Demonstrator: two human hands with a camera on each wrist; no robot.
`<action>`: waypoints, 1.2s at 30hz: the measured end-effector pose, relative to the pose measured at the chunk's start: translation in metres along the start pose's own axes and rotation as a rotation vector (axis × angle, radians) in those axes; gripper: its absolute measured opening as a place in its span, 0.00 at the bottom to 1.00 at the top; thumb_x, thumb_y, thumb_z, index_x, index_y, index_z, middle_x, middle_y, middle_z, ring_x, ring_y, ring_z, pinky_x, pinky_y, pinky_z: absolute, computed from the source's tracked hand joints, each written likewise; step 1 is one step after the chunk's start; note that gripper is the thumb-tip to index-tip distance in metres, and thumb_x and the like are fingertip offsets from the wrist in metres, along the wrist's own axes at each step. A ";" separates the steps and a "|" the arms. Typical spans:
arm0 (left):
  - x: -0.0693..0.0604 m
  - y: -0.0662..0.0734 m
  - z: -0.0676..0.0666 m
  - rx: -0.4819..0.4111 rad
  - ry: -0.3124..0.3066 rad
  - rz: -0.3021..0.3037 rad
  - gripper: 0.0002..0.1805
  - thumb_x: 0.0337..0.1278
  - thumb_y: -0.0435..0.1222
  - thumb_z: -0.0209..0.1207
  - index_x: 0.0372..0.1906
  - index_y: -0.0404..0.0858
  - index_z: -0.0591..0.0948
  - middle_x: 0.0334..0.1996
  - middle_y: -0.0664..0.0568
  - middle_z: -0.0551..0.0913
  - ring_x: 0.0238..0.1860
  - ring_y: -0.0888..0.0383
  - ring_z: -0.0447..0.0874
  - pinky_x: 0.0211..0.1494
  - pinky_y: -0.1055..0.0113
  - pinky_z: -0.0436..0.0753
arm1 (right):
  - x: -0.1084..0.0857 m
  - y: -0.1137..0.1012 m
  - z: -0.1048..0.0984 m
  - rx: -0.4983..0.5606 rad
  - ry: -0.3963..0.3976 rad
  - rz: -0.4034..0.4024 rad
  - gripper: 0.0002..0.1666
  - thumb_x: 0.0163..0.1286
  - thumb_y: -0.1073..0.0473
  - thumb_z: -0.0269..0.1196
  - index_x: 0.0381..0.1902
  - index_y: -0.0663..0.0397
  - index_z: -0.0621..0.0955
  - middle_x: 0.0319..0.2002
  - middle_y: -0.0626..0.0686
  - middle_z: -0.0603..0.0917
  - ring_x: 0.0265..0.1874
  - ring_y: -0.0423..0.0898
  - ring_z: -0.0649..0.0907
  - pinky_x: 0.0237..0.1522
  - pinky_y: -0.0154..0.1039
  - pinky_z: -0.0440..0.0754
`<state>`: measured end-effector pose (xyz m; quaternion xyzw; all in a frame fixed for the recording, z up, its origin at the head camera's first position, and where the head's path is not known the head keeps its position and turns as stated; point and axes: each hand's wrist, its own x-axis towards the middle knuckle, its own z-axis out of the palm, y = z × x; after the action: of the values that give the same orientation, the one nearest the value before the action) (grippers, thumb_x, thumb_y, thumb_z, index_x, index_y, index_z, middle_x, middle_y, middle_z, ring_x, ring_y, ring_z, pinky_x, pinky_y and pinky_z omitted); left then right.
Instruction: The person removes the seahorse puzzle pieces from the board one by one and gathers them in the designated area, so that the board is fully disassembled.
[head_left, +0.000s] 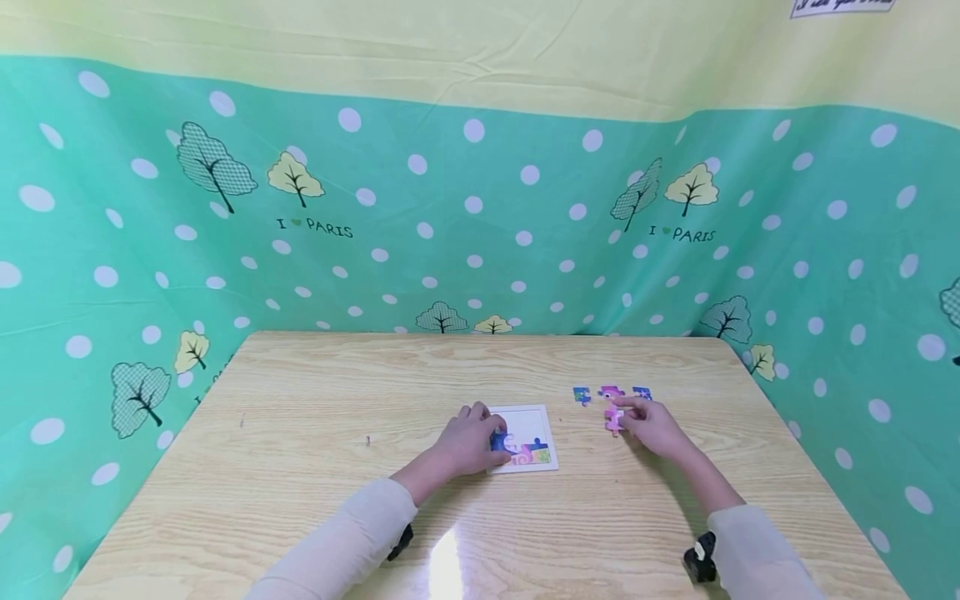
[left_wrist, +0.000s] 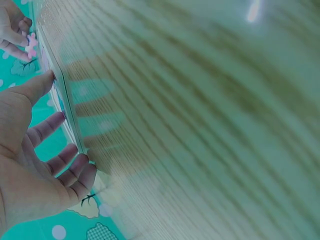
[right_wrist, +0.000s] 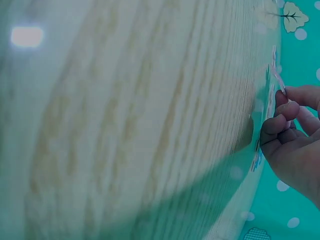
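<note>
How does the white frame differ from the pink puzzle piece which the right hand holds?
The white frame is rectangular; the pink puzzle piece has an irregular outline. The frame is larger than the piece. The frame lies on the table; the right hand pinches the piece. Each touches a hand.

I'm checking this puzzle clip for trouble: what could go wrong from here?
The right hand pinches a thin pink jigsaw piece by its fingertips, so it might slip. The left hand touches the white rectangular puzzle frame and could shift the multicoloured jigsaw pieces inside. The small blue jigsaw piece just beyond the right hand might get brushed aside.
</note>
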<state>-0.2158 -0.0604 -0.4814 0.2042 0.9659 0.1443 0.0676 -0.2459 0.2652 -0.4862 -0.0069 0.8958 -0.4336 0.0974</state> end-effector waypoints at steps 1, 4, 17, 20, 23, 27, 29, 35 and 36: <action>0.000 0.000 0.000 0.001 -0.001 0.000 0.25 0.51 0.56 0.61 0.52 0.49 0.77 0.52 0.48 0.71 0.49 0.52 0.67 0.50 0.56 0.73 | 0.000 0.000 0.000 -0.010 -0.001 0.000 0.24 0.67 0.64 0.54 0.61 0.62 0.72 0.27 0.50 0.70 0.23 0.41 0.70 0.21 0.30 0.71; 0.000 0.000 0.000 -0.002 -0.002 -0.001 0.25 0.51 0.56 0.61 0.52 0.49 0.77 0.53 0.48 0.71 0.49 0.52 0.67 0.50 0.55 0.73 | 0.000 0.001 -0.001 -0.033 0.006 0.002 0.23 0.67 0.64 0.54 0.60 0.61 0.72 0.28 0.51 0.71 0.24 0.42 0.70 0.21 0.31 0.71; -0.001 0.001 -0.001 -0.008 -0.010 -0.004 0.25 0.51 0.56 0.61 0.52 0.49 0.77 0.53 0.48 0.71 0.50 0.51 0.67 0.51 0.55 0.73 | 0.006 0.003 -0.001 -0.188 0.023 -0.029 0.21 0.69 0.63 0.52 0.59 0.59 0.74 0.29 0.53 0.72 0.29 0.45 0.70 0.27 0.35 0.70; 0.000 0.001 -0.001 -0.007 -0.011 -0.005 0.25 0.51 0.56 0.61 0.52 0.49 0.77 0.53 0.48 0.71 0.50 0.51 0.67 0.51 0.55 0.73 | 0.008 0.003 -0.001 -0.191 0.025 -0.020 0.22 0.69 0.63 0.52 0.60 0.58 0.73 0.28 0.53 0.71 0.27 0.45 0.70 0.25 0.35 0.70; 0.000 0.000 -0.001 -0.006 -0.009 -0.005 0.25 0.51 0.56 0.61 0.52 0.49 0.77 0.53 0.48 0.71 0.50 0.52 0.67 0.51 0.55 0.73 | 0.009 0.003 -0.001 -0.200 0.023 -0.030 0.22 0.69 0.63 0.52 0.60 0.59 0.73 0.28 0.53 0.71 0.27 0.45 0.70 0.24 0.35 0.70; 0.000 0.000 -0.001 -0.010 -0.004 -0.007 0.25 0.51 0.56 0.61 0.52 0.49 0.77 0.53 0.48 0.71 0.49 0.52 0.67 0.50 0.55 0.73 | 0.011 0.002 -0.001 -0.204 0.023 -0.038 0.21 0.69 0.63 0.52 0.59 0.60 0.74 0.29 0.53 0.72 0.26 0.45 0.70 0.25 0.36 0.70; 0.000 0.001 -0.001 -0.013 -0.006 -0.007 0.25 0.51 0.56 0.61 0.52 0.49 0.77 0.53 0.48 0.71 0.49 0.52 0.67 0.50 0.55 0.73 | 0.012 0.002 -0.001 -0.204 0.022 -0.045 0.21 0.68 0.62 0.53 0.58 0.61 0.74 0.29 0.53 0.72 0.26 0.44 0.70 0.25 0.35 0.69; -0.001 0.001 -0.002 -0.013 -0.013 -0.008 0.25 0.52 0.56 0.61 0.52 0.48 0.77 0.53 0.48 0.71 0.49 0.52 0.67 0.51 0.55 0.72 | 0.010 -0.001 -0.001 -0.154 -0.007 -0.028 0.24 0.65 0.58 0.60 0.57 0.64 0.74 0.32 0.54 0.73 0.27 0.44 0.70 0.23 0.33 0.70; -0.001 0.002 -0.002 -0.013 -0.012 -0.009 0.25 0.51 0.56 0.61 0.52 0.48 0.77 0.53 0.48 0.71 0.49 0.52 0.67 0.51 0.55 0.72 | 0.009 -0.002 -0.001 -0.155 -0.014 -0.028 0.25 0.64 0.58 0.61 0.56 0.64 0.74 0.33 0.54 0.73 0.27 0.45 0.70 0.23 0.33 0.70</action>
<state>-0.2146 -0.0599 -0.4791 0.2003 0.9654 0.1491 0.0755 -0.2554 0.2637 -0.4857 -0.0297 0.9257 -0.3644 0.0967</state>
